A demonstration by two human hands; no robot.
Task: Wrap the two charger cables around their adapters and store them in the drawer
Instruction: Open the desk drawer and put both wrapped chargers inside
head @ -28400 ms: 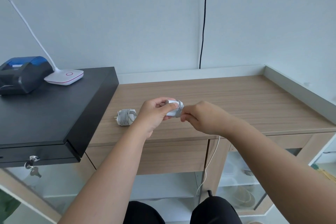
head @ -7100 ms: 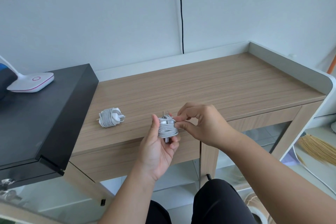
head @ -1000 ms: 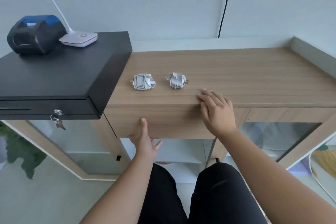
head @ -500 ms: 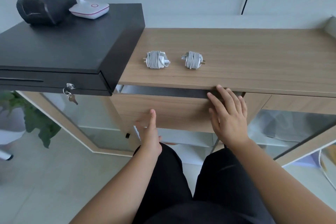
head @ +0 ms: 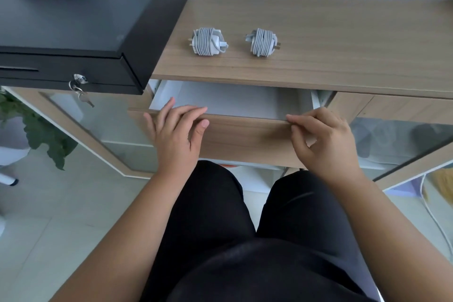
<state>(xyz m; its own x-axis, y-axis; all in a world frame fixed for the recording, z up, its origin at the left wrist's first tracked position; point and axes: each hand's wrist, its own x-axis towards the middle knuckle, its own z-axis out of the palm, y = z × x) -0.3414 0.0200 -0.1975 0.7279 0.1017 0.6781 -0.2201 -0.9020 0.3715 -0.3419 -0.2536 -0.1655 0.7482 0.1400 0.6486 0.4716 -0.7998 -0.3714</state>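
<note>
While half a second ago only a dark slit showed under the desktop, the wooden-fronted drawer with a white interior [head: 230, 102] now stands pulled well out toward the person, its pale floor in view. The left hand [head: 177, 135] rests on the top edge of the drawer front, fingers [head: 182, 113] loosely extended over the rim, thumb against the panel face. The right hand [head: 321, 138] has its fingers curled at the same edge, seemingly pinching it, though the contact is hard to tell. At twelve o'clock from the hands, the two wrapped chargers lie on the light wood-grain desktop [head: 343, 32]: the left white cable-wound adapter [head: 208, 41] and, near it at three o'clock, the right grey-white cable-wound adapter [head: 263, 42]. With wrapping done and the drawer open, storing them looks like the remaining step.
</note>
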